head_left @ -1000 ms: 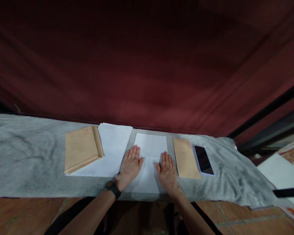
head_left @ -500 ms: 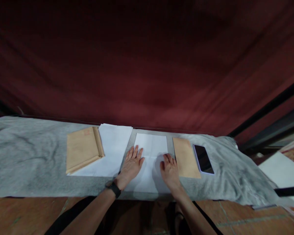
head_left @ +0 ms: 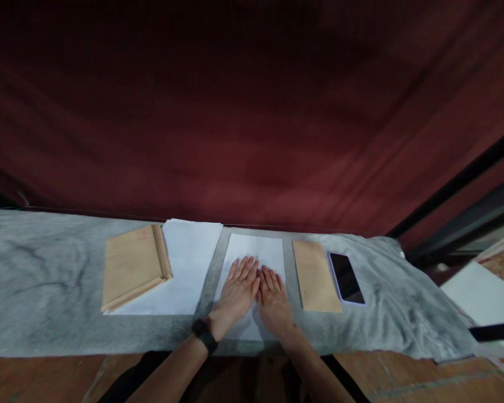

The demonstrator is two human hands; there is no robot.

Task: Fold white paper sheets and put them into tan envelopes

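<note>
A white sheet of paper (head_left: pixel 256 244) lies lengthwise before me on the grey cloth. My left hand (head_left: pixel 240 288) rests flat on its middle, fingers stretched out and pointing away from me. Beside it, my right hand (head_left: pixel 273 296) also lies flat on the sheet, the thumbs of both hands close together. Neither hand grips anything. The hands and wrists cover much of the sheet's middle and near part. A single brown envelope (head_left: pixel 317 277) lies just to the right of the sheet.
A pile of brown envelopes (head_left: pixel 132 260) lies on the left, partly over a stack of white paper (head_left: pixel 193 257). Right of the single envelope is a phone (head_left: pixel 346 278) with a dark screen. Grey cloth (head_left: pixel 46 280) covers the long surface; a dark red curtain (head_left: pixel 252 140) hangs behind.
Both hands have moved inward, from near the sheet's two side edges to side by side at its middle. The view has shifted slightly.
</note>
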